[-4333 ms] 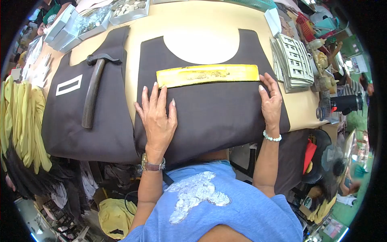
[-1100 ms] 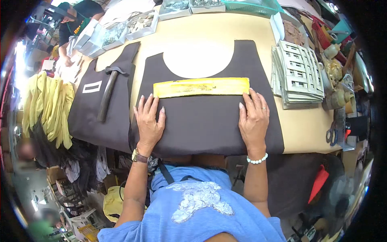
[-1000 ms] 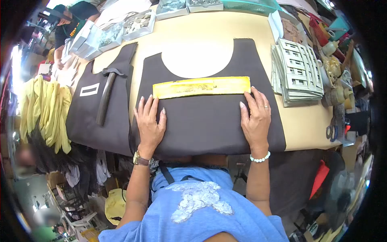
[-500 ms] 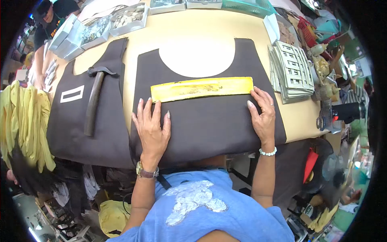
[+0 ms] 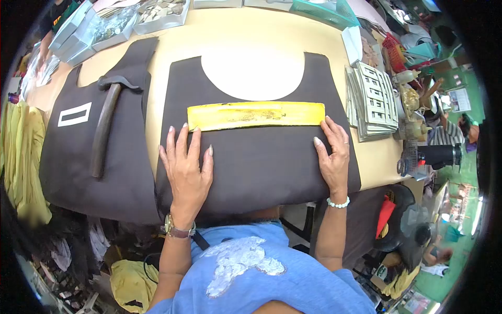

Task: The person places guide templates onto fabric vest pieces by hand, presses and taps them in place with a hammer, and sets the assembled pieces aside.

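Note:
A yellow strip (image 5: pixel 256 115) with dark smudges lies across a dark cut piece of material (image 5: pixel 251 162) that has a rounded neckline. My left hand (image 5: pixel 187 170) rests on the dark piece with fingers spread, its fingertips at the strip's lower left corner. At the strip's right end, my right hand (image 5: pixel 334 154) touches the lower corner with its fingertips, thumb apart. To the left, a hammer (image 5: pixel 107 125) lies on a second dark piece (image 5: pixel 68 157), beside a white rectangular frame (image 5: pixel 74 114).
Stacked cut-out cards (image 5: pixel 374 102) stand at the right of the table (image 5: pixel 376 162). Boxes of small parts (image 5: pixel 112 31) and a teal basket (image 5: pixel 329 13) line the back. Yellow cloths (image 5: pixel 21 157) hang at the left. Scissors (image 5: pixel 402 166) lie at the right edge.
The view has shifted, so the table contents appear further left. Both hands remain at the strip's ends, and the strip looks more level than half a second ago.

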Demonstrator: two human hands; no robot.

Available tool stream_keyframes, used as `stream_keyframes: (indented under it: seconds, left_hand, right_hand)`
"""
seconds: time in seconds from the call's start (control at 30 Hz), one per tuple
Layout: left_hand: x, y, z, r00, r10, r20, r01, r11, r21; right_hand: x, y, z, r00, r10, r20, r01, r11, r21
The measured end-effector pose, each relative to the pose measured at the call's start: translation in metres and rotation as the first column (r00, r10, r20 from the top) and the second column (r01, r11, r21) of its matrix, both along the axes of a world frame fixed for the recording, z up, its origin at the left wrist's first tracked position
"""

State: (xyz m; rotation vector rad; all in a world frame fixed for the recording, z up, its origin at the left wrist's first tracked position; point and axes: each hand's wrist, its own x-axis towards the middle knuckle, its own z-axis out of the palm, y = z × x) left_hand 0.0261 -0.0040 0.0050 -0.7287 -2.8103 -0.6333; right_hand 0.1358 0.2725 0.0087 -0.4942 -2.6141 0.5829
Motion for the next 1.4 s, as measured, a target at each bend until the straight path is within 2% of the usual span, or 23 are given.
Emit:
stream_keyframes:
  seconds: [1.17, 1.4]
  left_hand:
    - [0.0005, 0.0019, 0.0008, 1.0, 0.014, -0.003, -0.014, 1.0, -0.013]
    - [0.0004, 0.0018, 0.0002, 1.0, 0.011, -0.014, -0.012, 0.999, -0.031]
  right_hand:
    - [0.0007, -0.0016, -0.0003, 1.0, -0.005, 0.022, 0.004, 1.0, 0.025]
    - [0.001, -0.0014, -0.0022, 1.0, -0.018, 0.024, 0.016, 0.996, 0.083]
